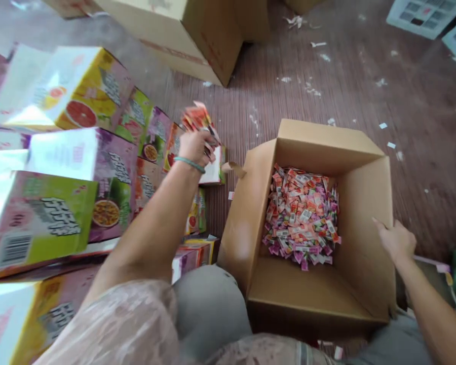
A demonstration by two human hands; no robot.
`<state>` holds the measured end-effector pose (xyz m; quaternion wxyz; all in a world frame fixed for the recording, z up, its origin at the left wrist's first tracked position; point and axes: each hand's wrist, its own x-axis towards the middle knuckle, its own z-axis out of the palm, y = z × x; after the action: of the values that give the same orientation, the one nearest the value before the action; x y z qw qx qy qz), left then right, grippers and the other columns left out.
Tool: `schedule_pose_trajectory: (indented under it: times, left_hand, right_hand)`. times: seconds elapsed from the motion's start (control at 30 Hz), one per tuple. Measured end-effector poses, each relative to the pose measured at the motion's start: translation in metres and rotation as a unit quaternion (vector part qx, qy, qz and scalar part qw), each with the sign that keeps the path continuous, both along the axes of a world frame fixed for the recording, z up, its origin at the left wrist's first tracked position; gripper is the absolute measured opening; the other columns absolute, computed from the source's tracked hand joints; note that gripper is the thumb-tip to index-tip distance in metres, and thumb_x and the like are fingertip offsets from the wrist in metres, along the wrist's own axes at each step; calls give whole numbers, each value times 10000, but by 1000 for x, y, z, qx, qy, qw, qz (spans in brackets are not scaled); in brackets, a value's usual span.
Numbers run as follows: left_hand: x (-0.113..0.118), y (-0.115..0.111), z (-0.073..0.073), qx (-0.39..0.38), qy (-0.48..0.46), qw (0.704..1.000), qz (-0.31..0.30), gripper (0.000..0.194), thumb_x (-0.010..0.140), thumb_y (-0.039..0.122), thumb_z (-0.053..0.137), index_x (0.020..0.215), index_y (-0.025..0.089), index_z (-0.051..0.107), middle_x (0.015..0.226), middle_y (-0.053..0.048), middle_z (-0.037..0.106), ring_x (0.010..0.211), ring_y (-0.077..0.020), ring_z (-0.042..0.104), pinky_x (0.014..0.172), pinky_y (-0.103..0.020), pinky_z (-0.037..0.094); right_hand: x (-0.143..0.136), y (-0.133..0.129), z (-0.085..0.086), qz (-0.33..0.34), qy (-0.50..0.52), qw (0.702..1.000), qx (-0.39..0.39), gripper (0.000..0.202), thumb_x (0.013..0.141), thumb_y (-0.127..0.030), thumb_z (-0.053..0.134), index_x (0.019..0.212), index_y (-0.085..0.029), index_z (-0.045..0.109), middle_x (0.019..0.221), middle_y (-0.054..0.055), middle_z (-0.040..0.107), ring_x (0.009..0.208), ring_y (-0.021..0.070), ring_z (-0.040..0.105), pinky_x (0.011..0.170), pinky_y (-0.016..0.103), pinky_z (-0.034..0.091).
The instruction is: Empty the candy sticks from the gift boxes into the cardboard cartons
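My left hand [197, 147], with a teal band at its wrist, is closed around a bunch of orange-red stick packets [196, 117]. It is above the floor, left of a large open cardboard box [329, 133], and a small white-topped carton [212, 170] sits just under it. Inside the cardboard box lies a loose heap of small stick packets [302, 213], mostly orange, pink and purple. My right hand [397, 243] grips the box's right edge, its thumb on the inner side and its fingers outside.
Stacked fruit-printed cartons [114, 177] fill the left side. Another big cardboard box [205, 40] stands at the back. White crates [425, 15] are at the far right. Paper scraps [311, 90] litter the brown floor. My knee [211, 304] is against the open box's left side.
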<state>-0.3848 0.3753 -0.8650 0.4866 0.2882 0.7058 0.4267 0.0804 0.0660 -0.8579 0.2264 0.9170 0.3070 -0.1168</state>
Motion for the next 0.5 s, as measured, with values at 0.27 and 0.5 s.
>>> schedule_pose_trajectory:
  times: [0.27,0.5]
  left_hand:
    - [122,-160,46,-133,-40,874,-466,538,739,42,724,1261,152,652,955,-73,692,752,-212,700,623,-309,576]
    - [108,-251,16,-142,465,682,-546,1106,838,492,834,1751,268,252,1824,-245,93,1643,-509,250,1237,-690,388]
  right_hand:
    - [-6,0,-2,-7,55,994,95,524,1096,-453,560,1314,7,685,1211,329,732,1184,436,724,984,469,560]
    - [-5,3,-9,7,137,978,155,434,1065,-366,600,1328,-39,709,1268,268,742,1220,383,712,988,394,550]
